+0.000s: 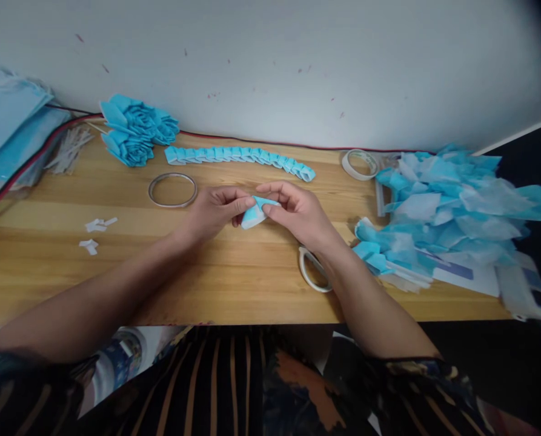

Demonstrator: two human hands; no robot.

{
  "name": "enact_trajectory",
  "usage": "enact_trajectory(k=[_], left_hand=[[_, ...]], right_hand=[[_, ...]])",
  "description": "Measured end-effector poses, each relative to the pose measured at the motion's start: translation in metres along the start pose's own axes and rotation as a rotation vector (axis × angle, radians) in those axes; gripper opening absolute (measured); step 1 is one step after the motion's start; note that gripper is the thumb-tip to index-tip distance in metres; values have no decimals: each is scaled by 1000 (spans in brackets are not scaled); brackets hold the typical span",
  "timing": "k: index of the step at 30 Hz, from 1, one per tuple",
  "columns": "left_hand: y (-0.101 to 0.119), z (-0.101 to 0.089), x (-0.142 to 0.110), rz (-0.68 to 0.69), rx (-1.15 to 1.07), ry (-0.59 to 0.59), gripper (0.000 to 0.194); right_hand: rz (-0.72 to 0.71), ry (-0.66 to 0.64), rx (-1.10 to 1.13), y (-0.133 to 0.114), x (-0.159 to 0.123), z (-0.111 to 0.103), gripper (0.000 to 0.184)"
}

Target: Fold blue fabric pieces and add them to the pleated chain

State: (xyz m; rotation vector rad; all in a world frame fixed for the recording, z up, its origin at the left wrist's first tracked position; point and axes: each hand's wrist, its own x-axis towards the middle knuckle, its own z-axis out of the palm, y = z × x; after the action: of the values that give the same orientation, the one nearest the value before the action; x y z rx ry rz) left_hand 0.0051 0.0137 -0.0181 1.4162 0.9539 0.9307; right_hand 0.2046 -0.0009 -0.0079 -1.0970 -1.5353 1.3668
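Between my two hands is a small folded piece of blue and white paper (pixel 254 217), held above the middle of the table. My left hand (pixel 216 209) pinches its left edge with thumb and forefinger. My right hand (pixel 297 212) grips the right side, thumb on top, with the other fingers partly behind the piece. Beyond them lies a long row of folded blue petals (pixel 238 155). A roll of tape (pixel 314 270) sits beside my right wrist, partly covered by it. Left of my left hand is a thin tape ring (pixel 172 190).
Blue paper roses (pixel 136 127) stand at the back left, near thin clear sticks (pixel 73 148) and blue packs (pixel 13 127). White scraps (pixel 98 225) lie at left. Another tape roll (pixel 360 165) and a heap of blue petals (pixel 452 206) are at right. A red-black cable (pixel 270 143) runs along the wall.
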Motion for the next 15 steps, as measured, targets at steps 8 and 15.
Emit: enact_trajectory(k=[8, 15], left_hand=[[2, 2, -2, 68, 60, 47, 35], [6, 5, -4, 92, 101, 73, 36]], right_hand=[[35, -57, 14, 2, -2, 2, 38], [42, -90, 4, 1, -2, 3, 39]])
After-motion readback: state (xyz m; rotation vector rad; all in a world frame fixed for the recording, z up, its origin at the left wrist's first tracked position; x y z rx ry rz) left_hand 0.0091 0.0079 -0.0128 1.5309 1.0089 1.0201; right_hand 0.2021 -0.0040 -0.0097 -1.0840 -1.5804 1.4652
